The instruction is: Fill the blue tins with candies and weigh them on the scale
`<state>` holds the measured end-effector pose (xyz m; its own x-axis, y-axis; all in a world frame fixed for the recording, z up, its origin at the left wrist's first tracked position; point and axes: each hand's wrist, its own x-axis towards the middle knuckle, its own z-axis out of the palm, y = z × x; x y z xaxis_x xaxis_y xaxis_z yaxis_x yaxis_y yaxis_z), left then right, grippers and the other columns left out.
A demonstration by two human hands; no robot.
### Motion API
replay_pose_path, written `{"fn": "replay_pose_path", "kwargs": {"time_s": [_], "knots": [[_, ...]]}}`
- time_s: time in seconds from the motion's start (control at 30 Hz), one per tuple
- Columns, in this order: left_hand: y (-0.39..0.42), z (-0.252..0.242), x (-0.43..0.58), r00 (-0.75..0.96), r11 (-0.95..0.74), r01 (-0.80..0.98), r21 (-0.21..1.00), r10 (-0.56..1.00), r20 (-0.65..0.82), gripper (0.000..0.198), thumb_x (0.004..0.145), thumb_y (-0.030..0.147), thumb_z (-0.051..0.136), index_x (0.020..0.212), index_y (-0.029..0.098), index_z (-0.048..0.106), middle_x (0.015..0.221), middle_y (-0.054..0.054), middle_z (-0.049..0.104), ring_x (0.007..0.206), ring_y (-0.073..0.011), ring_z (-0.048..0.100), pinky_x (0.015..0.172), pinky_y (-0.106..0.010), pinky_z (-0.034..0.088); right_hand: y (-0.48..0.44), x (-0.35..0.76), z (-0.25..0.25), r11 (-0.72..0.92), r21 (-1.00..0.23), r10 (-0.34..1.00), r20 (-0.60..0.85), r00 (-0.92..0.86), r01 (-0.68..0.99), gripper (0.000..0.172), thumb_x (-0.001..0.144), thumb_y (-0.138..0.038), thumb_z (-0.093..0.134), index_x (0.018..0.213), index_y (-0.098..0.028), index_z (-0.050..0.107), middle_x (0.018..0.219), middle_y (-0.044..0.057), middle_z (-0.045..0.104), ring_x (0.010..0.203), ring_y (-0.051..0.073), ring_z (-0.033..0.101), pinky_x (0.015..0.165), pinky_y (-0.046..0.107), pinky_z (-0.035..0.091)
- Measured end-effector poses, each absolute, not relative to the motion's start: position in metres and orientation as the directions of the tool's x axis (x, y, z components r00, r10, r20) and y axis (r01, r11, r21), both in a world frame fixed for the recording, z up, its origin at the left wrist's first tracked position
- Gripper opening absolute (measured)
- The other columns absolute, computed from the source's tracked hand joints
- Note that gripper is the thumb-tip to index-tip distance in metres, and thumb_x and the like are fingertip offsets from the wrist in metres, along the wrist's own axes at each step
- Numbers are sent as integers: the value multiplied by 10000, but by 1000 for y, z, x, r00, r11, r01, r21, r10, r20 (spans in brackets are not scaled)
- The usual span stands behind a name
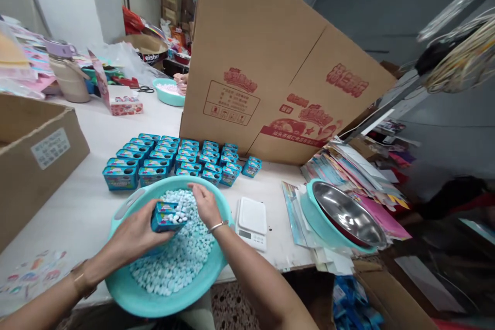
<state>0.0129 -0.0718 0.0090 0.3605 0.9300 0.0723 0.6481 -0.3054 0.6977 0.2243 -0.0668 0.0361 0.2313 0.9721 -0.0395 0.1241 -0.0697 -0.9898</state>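
A turquoise plastic basin (166,309) full of small pale blue and white candies (166,268) is in front of me. Over it, my left hand (137,229) grips small blue boxes (164,224), apparently two side by side, with candies heaped at their right end. Close to that end, my right hand (206,207) is over the candies, its fingers curled together. Whatever lies in those fingers is hidden. Behind the basin, rows of similar blue boxes (155,163) stand on the white table (69,201), dark openings showing on their tops.
A white digital scale (252,216) sits right of the basin. A large cardboard sheet (247,36) rises behind the boxes. Further right, a steel bowl (344,211) rests in another turquoise basin. An open carton (34,165) occupies the left. A co-worker's hand (181,80) shows beyond the cardboard.
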Motion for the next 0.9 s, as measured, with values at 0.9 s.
{"fn": "replay_pose_path", "kwargs": {"time_s": [0.9], "knots": [[-85,-13,23,182,-332,345,878,941,285,653,798,448,804,1378,205,625,1325,-157,794,1217,-406,785,1099,-586,639,-81,167,45,-14,-994,932,-54,359,-112,389,847,-582,809,846,-200,882,891,57,850,888,246,738,911,367,573]]}}
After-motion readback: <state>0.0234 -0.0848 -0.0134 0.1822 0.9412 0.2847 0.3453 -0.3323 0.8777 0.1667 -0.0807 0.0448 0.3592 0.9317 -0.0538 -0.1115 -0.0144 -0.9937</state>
